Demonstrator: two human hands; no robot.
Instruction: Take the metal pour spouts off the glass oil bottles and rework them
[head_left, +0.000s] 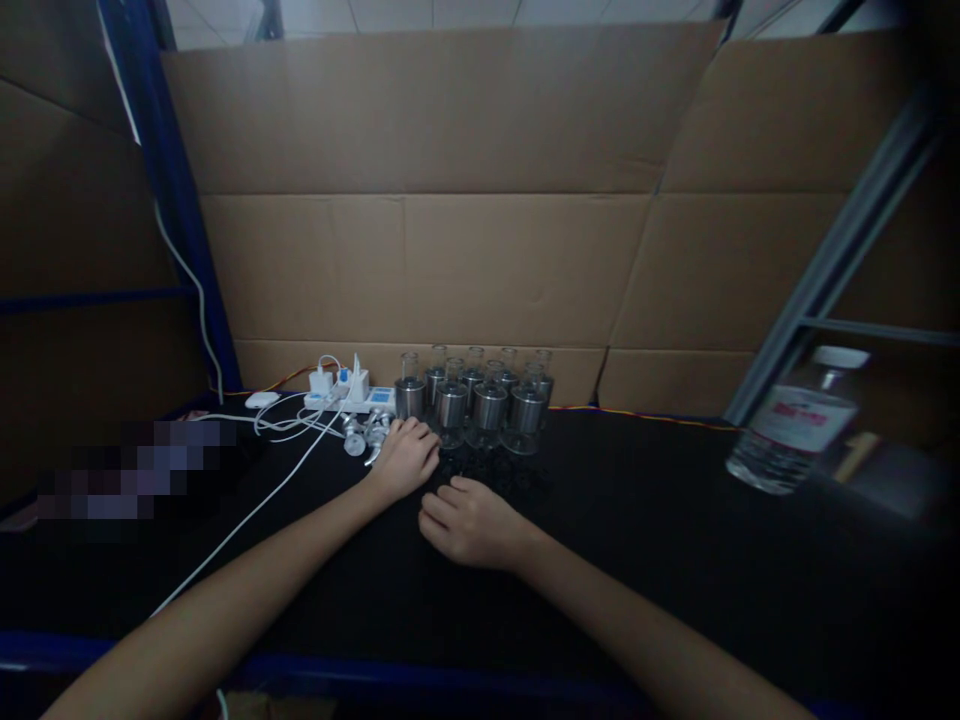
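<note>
My left hand [406, 457] rests knuckles-up on the black tabletop [645, 540], fingers curled under, just in front of a cluster of several glass-and-metal bottles [480, 400]. What its fingers hold, if anything, is hidden. My right hand [469, 522] lies beside it, slightly nearer to me, fingers bent loosely and pointing left, close to small black parts [499, 470] scattered before the bottles. Nothing shows in that hand. A few loose metal-and-glass pieces [365, 433] lie just left of my left hand.
A white power strip [349, 393] with plugged chargers and white cables [289, 420] sits at the back left. A clear water bottle [796, 425] stands at the right by a grey metal frame [832, 270]. Cardboard sheets [450, 200] wall off the back.
</note>
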